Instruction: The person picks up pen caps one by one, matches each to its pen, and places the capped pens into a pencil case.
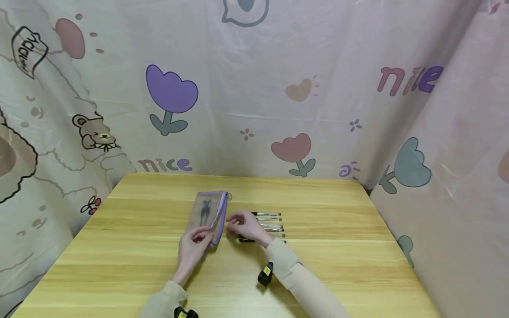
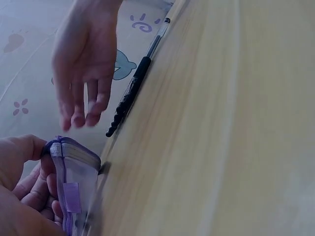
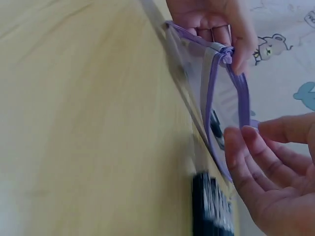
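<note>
A see-through pencil pouch point(image 1: 196, 213) with purple zip edging lies on the table, its zipped side gaping. Two dark pens point(image 1: 205, 212) show through its wall. My left hand point(image 1: 192, 248) pinches the pouch's near end between thumb and fingers; in the right wrist view the purple rim point(image 3: 212, 93) stands apart as a loop. Beside the opening, my right hand point(image 1: 247, 226) hovers with loosely bent fingers and holds nothing. Below and right of it, several black-gripped clear pens point(image 1: 274, 229) lie in a row, partly hidden by that hand. The left wrist view catches them end-on as a dark pen point(image 2: 133, 91).
The wood-grain table point(image 1: 338, 247) stretches out on both sides of the hands. Behind it hangs a printed curtain point(image 1: 238, 88), which also closes in the left and right sides. Each wrist carries a small black camera point(image 1: 265, 274).
</note>
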The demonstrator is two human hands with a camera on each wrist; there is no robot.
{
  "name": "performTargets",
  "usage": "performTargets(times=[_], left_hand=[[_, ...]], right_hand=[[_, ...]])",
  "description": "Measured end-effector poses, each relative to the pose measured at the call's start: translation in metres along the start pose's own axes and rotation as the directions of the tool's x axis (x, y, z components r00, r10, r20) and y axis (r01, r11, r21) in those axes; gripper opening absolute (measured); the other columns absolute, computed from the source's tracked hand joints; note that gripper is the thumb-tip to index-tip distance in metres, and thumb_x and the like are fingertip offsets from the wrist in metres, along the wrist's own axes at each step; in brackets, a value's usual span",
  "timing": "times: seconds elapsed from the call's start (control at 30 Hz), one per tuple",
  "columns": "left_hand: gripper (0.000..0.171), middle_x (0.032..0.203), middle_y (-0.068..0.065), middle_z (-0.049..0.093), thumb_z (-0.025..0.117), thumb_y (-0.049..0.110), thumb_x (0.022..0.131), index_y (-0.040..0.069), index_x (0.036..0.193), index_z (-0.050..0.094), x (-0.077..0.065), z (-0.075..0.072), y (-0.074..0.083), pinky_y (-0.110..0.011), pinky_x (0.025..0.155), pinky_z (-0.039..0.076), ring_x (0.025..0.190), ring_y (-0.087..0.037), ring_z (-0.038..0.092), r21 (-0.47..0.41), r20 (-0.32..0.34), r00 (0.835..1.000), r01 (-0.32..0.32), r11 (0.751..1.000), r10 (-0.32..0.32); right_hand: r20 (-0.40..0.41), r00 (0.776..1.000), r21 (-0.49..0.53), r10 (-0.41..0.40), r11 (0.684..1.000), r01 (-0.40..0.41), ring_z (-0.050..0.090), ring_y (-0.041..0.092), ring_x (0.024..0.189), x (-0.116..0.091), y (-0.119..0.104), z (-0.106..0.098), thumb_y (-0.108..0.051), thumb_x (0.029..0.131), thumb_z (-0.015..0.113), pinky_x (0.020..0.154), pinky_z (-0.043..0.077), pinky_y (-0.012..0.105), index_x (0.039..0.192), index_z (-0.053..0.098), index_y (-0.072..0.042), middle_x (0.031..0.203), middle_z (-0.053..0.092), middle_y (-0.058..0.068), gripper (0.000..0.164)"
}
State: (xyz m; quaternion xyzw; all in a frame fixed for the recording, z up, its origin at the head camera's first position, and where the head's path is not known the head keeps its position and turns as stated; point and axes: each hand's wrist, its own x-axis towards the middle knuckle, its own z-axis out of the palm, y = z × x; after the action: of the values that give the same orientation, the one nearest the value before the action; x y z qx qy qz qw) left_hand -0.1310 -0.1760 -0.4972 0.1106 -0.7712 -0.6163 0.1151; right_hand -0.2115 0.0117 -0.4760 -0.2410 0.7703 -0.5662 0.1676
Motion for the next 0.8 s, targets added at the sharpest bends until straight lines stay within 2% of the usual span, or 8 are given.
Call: performTargets(times=[0.07, 0.17, 0.33, 0.53, 0.67, 0.8], left_hand=[[0.023, 0.081, -0.005, 0.074, 0.073, 0.004, 0.087, -0.001, 0.110, 0.072, -0.001, 0.000, -0.001, -0.019, 0.045, 0.045, 0.059, -0.001, 0.057, 0.006, -0.002, 1.000, 0.003, 1.000, -0.003], [0.023, 0.081, -0.005, 0.074, 0.073, 0.004, 0.087, -0.002, 0.109, 0.072, -0.001, 0.000, -0.002, -0.018, 0.046, 0.044, 0.058, 0.000, 0.057, 0.009, -0.005, 1.000, 0.005, 1.000, -0.005], [0.022, 0.079, -0.003, 0.074, 0.074, 0.004, 0.086, -0.001, 0.107, 0.073, 0.000, -0.001, -0.003, -0.019, 0.043, 0.044, 0.057, 0.000, 0.057, 0.007, -0.011, 1.000, 0.007, 1.000, -0.007], [0.022, 0.078, -0.002, 0.074, 0.074, 0.006, 0.086, -0.001, 0.107, 0.073, 0.000, -0.001, -0.005, -0.020, 0.040, 0.043, 0.055, 0.000, 0.056, 0.015, -0.001, 1.000, 0.017, 1.000, -0.017], [0.022, 0.078, -0.001, 0.073, 0.074, 0.006, 0.086, 0.000, 0.107, 0.073, 0.000, -0.001, -0.004, -0.021, 0.039, 0.045, 0.053, -0.003, 0.056, 0.015, 0.006, 0.999, 0.031, 0.999, -0.032], [0.022, 0.078, -0.002, 0.073, 0.073, 0.005, 0.087, -0.001, 0.108, 0.073, 0.000, -0.001, -0.003, -0.022, 0.039, 0.046, 0.050, -0.006, 0.055, 0.015, 0.013, 0.999, 0.045, 0.999, -0.045]], right_hand=[[0.014, 0.997, -0.102, -0.069, 0.992, 0.070, 0.070, 0.023, 0.085, -0.011, 0.002, -0.005, -0.005, 0.094, 0.065, 0.077, 0.059, 0.022, 0.116, 0.066, 0.010, 0.103, 0.071, 0.024, 0.026], [0.045, 0.992, -0.168, -0.120, 0.978, 0.126, 0.069, 0.016, 0.089, -0.027, 0.010, -0.016, -0.004, 0.092, 0.067, 0.080, 0.056, 0.017, 0.113, 0.067, 0.009, 0.105, 0.072, 0.023, 0.024], [0.064, 0.991, -0.206, -0.119, 0.970, 0.130, 0.068, 0.009, 0.091, -0.053, 0.021, -0.041, -0.004, 0.090, 0.070, 0.085, 0.057, 0.017, 0.112, 0.068, 0.005, 0.105, 0.073, 0.020, 0.024], [0.028, 0.992, -0.316, -0.125, 0.940, 0.128, 0.065, 0.007, 0.087, -0.077, 0.035, -0.071, -0.004, 0.087, 0.073, 0.080, 0.056, 0.018, 0.108, 0.071, 0.000, 0.103, 0.073, 0.013, 0.021], [0.009, 0.991, -0.371, -0.134, 0.920, 0.128, 0.061, 0.004, 0.084, -0.085, 0.042, -0.084, -0.004, 0.085, 0.075, 0.076, 0.054, 0.018, 0.104, 0.072, -0.002, 0.101, 0.072, 0.010, 0.019], [0.009, 0.990, -0.408, -0.140, 0.903, 0.132, 0.056, 0.001, 0.078, -0.086, 0.046, -0.087, -0.006, 0.084, 0.077, 0.069, 0.051, 0.018, 0.100, 0.074, -0.003, 0.094, 0.070, 0.006, 0.016]])
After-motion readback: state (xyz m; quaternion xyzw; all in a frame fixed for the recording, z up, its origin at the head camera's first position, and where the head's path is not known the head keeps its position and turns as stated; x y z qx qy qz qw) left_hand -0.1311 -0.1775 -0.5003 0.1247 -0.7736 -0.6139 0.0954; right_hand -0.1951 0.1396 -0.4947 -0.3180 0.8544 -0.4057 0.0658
